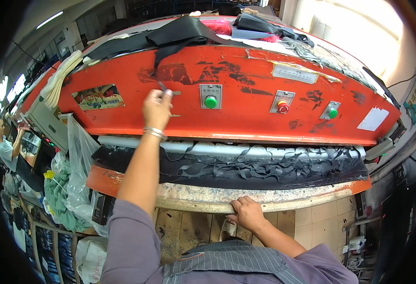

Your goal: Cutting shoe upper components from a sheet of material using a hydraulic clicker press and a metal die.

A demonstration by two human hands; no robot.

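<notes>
My left hand (157,108) is raised in front of the red machine head (246,102), its fingers pinched on the hanging end of a black leather strip (170,45) that drapes down from the top of the machine. My right hand (247,213) rests on the front edge of the worn cutting board (194,199), fingers curled over the rim. Black leather offcuts (274,165) lie in a tangled layer on the bed under the head.
Two green buttons (211,101) (332,112) and a red button (283,107) sit on the machine's front. More black and pink material (246,26) is piled on top. Clear plastic bags with green cloth (66,189) hang at left. Another person (4,142) works at far left.
</notes>
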